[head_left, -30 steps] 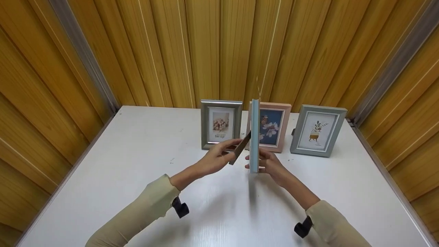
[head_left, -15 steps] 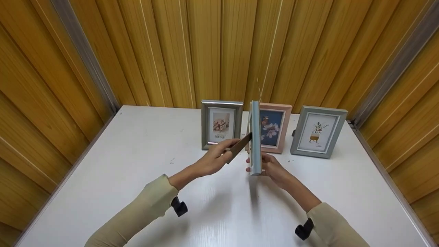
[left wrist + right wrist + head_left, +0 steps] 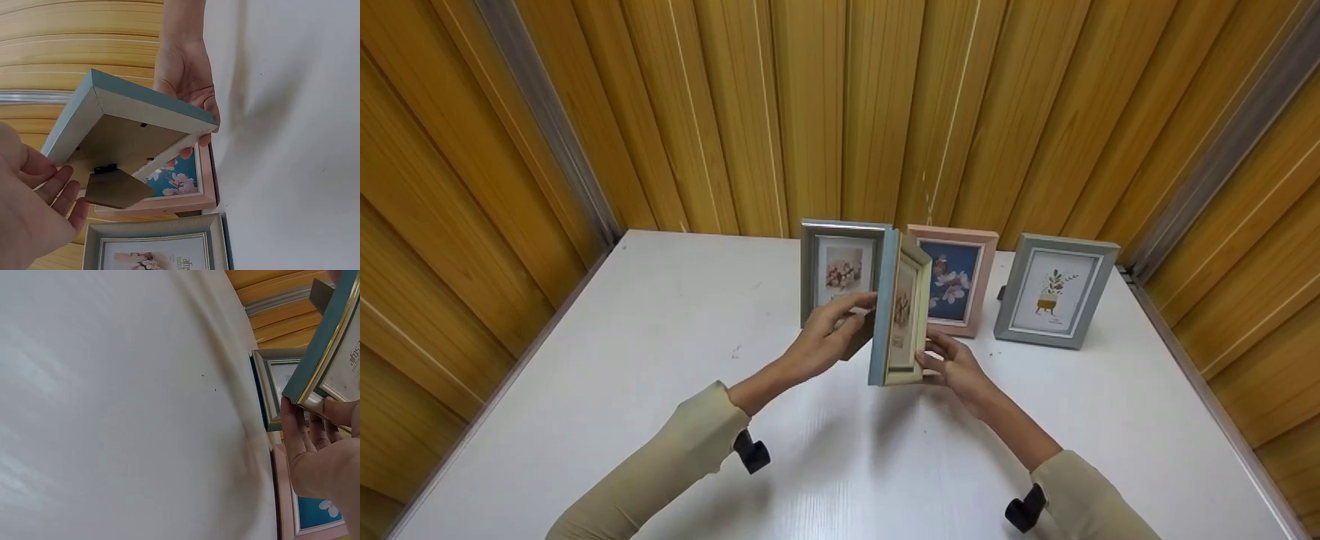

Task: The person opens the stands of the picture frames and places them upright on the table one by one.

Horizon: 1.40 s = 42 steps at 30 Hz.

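A picture frame [image 3: 885, 330] with blue sides and a cream front is held upright over the table, its front turned partly to the right. My right hand [image 3: 964, 375] grips its lower right edge, thumb on the front and fingers behind. At the opposite edge, my left hand [image 3: 817, 341] holds the frame with bent fingers. The left wrist view shows the brown back [image 3: 126, 140], the folded-out stand [image 3: 115, 188] and the left fingers beside it. In the right wrist view, the right fingers [image 3: 295, 427] wrap the bottom corner below the blue side [image 3: 323, 340].
Behind the held frame stand a grey-brown frame [image 3: 808, 274], a pink frame [image 3: 988, 277] and a grey-green frame [image 3: 1006, 300]. They are on a white table [image 3: 705, 300] enclosed by ribbed wood-look walls [image 3: 877, 112].
The held frame has turned from edge-on to showing its front, and shifted slightly left. My left hand has moved from the stand to the frame's left edge; my right hand keeps its grip.
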Motion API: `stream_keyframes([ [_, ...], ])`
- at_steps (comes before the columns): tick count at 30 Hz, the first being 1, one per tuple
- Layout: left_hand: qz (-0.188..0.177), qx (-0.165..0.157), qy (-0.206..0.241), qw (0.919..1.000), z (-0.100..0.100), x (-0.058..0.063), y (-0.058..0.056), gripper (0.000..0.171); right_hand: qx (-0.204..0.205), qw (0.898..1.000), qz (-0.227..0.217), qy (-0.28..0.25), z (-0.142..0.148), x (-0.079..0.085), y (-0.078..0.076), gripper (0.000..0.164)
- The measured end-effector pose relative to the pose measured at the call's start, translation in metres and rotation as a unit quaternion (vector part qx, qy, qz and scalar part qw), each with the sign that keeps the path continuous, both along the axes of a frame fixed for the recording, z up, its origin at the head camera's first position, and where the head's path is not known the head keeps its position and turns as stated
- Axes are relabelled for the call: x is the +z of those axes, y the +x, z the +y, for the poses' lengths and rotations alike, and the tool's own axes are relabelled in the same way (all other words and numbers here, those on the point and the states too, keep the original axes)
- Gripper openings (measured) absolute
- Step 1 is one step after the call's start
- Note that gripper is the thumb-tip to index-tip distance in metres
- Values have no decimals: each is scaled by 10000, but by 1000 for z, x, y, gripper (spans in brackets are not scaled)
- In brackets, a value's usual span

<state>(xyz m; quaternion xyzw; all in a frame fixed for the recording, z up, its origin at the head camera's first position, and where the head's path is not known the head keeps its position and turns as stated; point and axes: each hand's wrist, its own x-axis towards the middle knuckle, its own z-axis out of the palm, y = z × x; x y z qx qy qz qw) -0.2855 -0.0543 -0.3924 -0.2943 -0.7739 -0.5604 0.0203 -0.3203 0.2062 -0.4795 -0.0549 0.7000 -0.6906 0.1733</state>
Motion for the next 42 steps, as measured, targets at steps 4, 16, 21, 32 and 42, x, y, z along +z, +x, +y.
stream_keyframes([
  [4,-175,266,216,9993,-3,-1,0,37,-140,9998,58,-134,0,-1,1,65],
  [16,-362,1094,110,9933,-13,-13,-7,54,-387,9987,270,-185,-2,-8,-2,64],
  [21,-361,1276,43,9912,-19,-18,-11,54,-352,9986,369,-136,-2,-10,-1,69],
  [32,-216,1946,-196,9804,-32,-26,-15,48,-275,9968,743,-144,-13,-12,3,64],
  [42,-557,2444,97,9680,-43,-33,-16,41,-85,9953,954,-136,-28,-12,8,65],
])
